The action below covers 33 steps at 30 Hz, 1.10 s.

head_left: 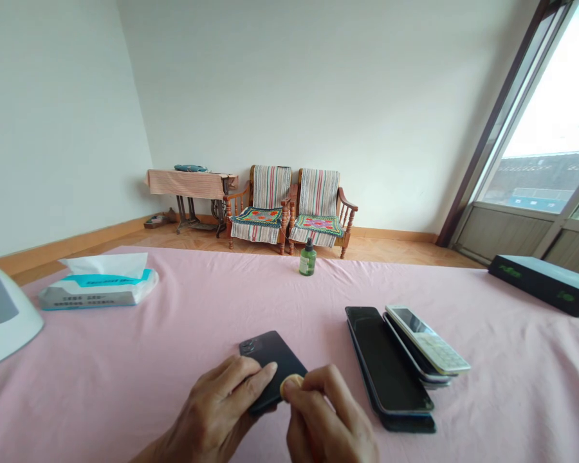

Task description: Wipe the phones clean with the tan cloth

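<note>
A dark smartphone is in my left hand, back side up, with its camera lenses at the far left corner. The thumb lies across its back and the other fingers curl round its edge. My right hand pinches a small pale-yellow pad, which touches the phone's near right edge. Part of the pad is hidden by the fingers. To the right lies a stack of phones with a black smartphone on top. Against it rests a second stack, topped by a white keypad phone.
A pink cloth covers the surface. A green bottle stands at the far middle, a tissue pack at the left beside a white-and-grey object. A black box sits far right. Two wooden chairs stand beyond.
</note>
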Motion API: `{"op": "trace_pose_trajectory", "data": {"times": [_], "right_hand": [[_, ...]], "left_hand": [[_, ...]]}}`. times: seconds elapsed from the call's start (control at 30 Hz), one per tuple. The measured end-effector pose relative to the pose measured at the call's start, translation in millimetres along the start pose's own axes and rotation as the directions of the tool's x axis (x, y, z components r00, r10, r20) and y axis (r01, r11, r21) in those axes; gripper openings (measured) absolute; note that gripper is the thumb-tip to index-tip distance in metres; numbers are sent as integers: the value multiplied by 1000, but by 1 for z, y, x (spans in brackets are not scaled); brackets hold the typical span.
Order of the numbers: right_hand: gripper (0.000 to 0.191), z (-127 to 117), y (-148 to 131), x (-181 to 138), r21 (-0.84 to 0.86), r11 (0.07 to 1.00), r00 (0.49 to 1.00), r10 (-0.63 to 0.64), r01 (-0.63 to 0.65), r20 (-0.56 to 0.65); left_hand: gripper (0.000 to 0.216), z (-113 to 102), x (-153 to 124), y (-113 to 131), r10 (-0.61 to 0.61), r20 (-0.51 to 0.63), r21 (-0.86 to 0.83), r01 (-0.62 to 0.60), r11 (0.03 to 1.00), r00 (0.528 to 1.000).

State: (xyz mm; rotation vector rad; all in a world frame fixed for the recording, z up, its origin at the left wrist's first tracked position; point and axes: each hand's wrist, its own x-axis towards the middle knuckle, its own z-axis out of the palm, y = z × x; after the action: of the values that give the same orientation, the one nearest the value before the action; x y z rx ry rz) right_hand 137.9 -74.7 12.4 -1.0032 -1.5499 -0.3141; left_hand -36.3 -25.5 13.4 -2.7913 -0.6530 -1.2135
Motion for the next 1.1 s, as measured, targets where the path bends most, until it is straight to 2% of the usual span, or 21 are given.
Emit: {"op": "trace_pose_trajectory", "data": {"times": [0.13,0.33,0.47,0.67,0.87,1.1], "right_hand": [[22,-3,6,0,73,996,999,45,-47,26],[21,1,1,-1,27,1000,1000,-4,3,23],[23,-2,8,2,102,993,998,58,-60,24],[23,-1,6,0,55,998,999,-14,12,36],[23,-2,11,0,88,995,998,51,-54,34],[25,-2,10,2,129,992,999,3,-8,36]], "left_hand": [[35,0,1,-1,-15,-2,-7,15,1000,1000],[36,-1,3,1,9,-8,-5,-9,1000,1000],[35,0,3,0,-23,-12,-3,23,1000,1000],[35,1,3,-1,1,-14,-5,-1,1000,1000],[35,2,2,-1,-38,-11,10,38,999,999],[36,2,1,-2,-35,8,-7,35,999,999]]}}
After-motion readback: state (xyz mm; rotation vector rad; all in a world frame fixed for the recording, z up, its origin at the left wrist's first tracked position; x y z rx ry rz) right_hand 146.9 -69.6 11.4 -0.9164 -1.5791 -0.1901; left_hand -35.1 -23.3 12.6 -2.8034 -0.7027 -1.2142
